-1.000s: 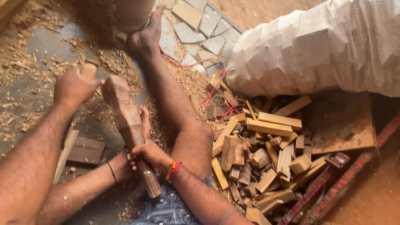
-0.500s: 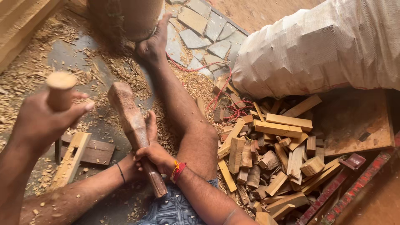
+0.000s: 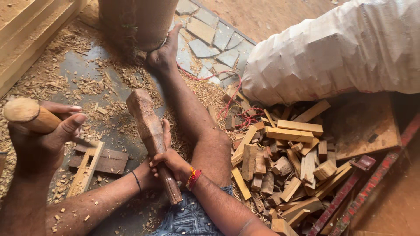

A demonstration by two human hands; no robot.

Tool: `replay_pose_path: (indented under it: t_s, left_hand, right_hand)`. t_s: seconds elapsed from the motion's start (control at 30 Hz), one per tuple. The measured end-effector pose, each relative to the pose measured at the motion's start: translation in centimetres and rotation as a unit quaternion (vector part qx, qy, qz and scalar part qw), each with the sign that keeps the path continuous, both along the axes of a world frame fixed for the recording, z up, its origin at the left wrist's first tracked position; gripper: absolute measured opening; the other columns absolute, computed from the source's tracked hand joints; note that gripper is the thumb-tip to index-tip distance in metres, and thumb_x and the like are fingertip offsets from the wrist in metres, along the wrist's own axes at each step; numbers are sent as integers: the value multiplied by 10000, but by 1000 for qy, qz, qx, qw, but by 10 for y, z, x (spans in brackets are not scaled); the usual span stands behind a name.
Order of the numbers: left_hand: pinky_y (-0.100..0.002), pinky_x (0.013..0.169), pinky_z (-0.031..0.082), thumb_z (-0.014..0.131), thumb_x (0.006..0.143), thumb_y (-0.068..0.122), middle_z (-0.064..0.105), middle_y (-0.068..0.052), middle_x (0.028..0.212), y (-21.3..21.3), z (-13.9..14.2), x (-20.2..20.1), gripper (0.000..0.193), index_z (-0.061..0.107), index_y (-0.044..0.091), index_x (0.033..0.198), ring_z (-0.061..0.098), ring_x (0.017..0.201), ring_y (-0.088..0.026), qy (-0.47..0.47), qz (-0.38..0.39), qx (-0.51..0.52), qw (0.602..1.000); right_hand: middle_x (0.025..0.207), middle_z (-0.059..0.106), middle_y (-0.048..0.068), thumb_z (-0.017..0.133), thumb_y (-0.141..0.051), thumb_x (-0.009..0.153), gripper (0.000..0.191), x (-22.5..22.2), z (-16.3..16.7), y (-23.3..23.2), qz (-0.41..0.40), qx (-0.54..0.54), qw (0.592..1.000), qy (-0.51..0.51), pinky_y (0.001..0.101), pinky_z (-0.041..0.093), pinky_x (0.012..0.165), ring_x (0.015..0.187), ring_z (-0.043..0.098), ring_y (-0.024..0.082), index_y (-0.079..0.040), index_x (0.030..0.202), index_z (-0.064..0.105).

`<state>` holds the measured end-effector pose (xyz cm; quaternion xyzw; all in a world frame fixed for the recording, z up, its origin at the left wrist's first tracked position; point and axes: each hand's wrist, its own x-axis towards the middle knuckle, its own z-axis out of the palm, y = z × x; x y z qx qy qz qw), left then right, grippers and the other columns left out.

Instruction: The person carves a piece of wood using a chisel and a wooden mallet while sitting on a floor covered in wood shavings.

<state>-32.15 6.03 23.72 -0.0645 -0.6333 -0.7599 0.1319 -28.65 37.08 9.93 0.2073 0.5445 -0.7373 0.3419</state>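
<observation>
Head view: left hand [image 3: 163,139] and right hand [image 3: 173,162] both clamp the carved wooden block [image 3: 148,123]; a neighbour's raised mallet handle [image 3: 27,115] could glance off onto those knuckles.

- I see a grey stone floor [image 3: 92,83] strewn with wood shavings [image 3: 131,78].
- Beyond the shavings, irregular paving stones [image 3: 214,43] meet bare earth.
- Right of the paving lies a large, pale rough-hewn log [image 3: 332,52].
- Below that log sits a heap of wooden offcuts [image 3: 284,161].
- Daylight is even.
</observation>
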Motion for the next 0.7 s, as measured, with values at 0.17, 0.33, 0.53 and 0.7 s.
replay_pose_path:
  t_s: [0.17, 0.33, 0.53, 0.7]
  left_hand:
    - [-312, 655, 588, 834, 878, 231, 752, -77, 874, -2, -5, -1, 241, 773, 72, 1049, 707, 754, -162, -60, 28, -275, 959]
    - [-379, 776, 622, 743, 917, 512, 788, -80, 866, -18, -4, -18, 408, 774, 208, 1187, 753, 714, -191, -294, -115, -583, 749]
    - [-321, 552, 521, 543, 955, 487, 572, -29, 671, 114, -32, 3, 316, 575, 172, 950, 601, 551, -143, -451, -401, -34, 797]
    - [-293, 369, 427, 490, 966, 418, 402, 42, 475, 208, -213, 28, 351, 429, 180, 716, 466, 372, -118, -523, -404, 426, 618]
  right_hand:
    - [819, 671, 112, 683, -33, 819, 211, -3, 2, 1, -15, 1, 1000, -10, 330, 612, 581, 642, 666, 167, 31, 1008, 615]
    - [818, 678, 108, 659, -35, 812, 218, -9, 8, 0, -11, 6, 999, -31, 335, 618, 580, 630, 668, 166, 20, 1016, 606]
    - [810, 676, 134, 689, -65, 856, 232, -8, 12, 3, 10, -6, 1000, -22, 337, 618, 584, 644, 685, 178, 90, 1003, 599]
    - [751, 655, 102, 704, -51, 828, 208, -4, 13, 2, 36, 24, 999, -3, 323, 598, 565, 578, 660, 186, 17, 1000, 608]
